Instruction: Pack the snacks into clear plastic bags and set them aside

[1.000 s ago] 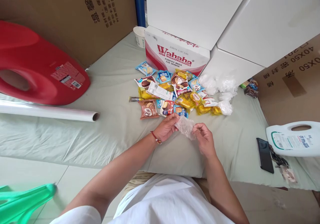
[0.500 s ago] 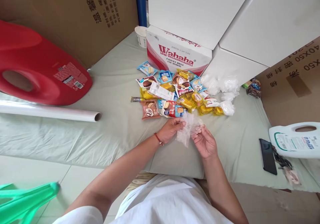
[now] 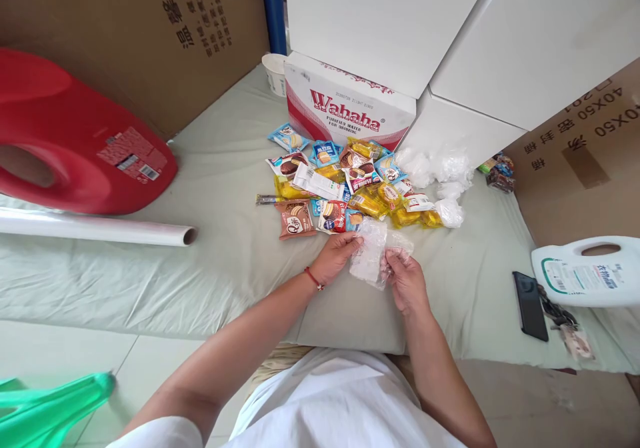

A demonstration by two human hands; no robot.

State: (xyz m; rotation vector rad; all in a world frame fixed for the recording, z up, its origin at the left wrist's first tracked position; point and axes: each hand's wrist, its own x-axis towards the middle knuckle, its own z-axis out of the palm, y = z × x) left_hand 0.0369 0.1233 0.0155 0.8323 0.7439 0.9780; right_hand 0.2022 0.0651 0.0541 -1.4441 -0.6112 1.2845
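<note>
Between my hands is a clear, crinkled plastic bag point(image 3: 369, 256), held just above the pale green sheet. My left hand point(image 3: 336, 257) pinches its left edge between thumb and fingers; a red cord bracelet circles that wrist. On the other side my right hand point(image 3: 406, 280) grips the bag with bent fingers. Just beyond the hands lies a pile of wrapped snacks, with a brown snack packet point(image 3: 296, 219), a red snack packet point(image 3: 332, 216) and yellow-wrapped snacks point(image 3: 369, 203) at its near side. Crumpled clear plastic bags point(image 3: 451, 161) lie at the pile's right.
Behind the snacks stands a Wahaha water carton point(image 3: 345, 105) against white cabinets point(image 3: 370, 21). To the left are a red detergent jug point(image 3: 75, 135) and a plastic film roll point(image 3: 100, 227). A phone point(image 3: 530, 305) and white detergent bottle point(image 3: 590, 271) lie right. A green stool point(image 3: 55, 401) is on the floor.
The plastic bag is spread flatter than before, and its shape is more rectangular. My right hand has turned inward, gripping it nearer the middle. The whole view has shifted slightly.
</note>
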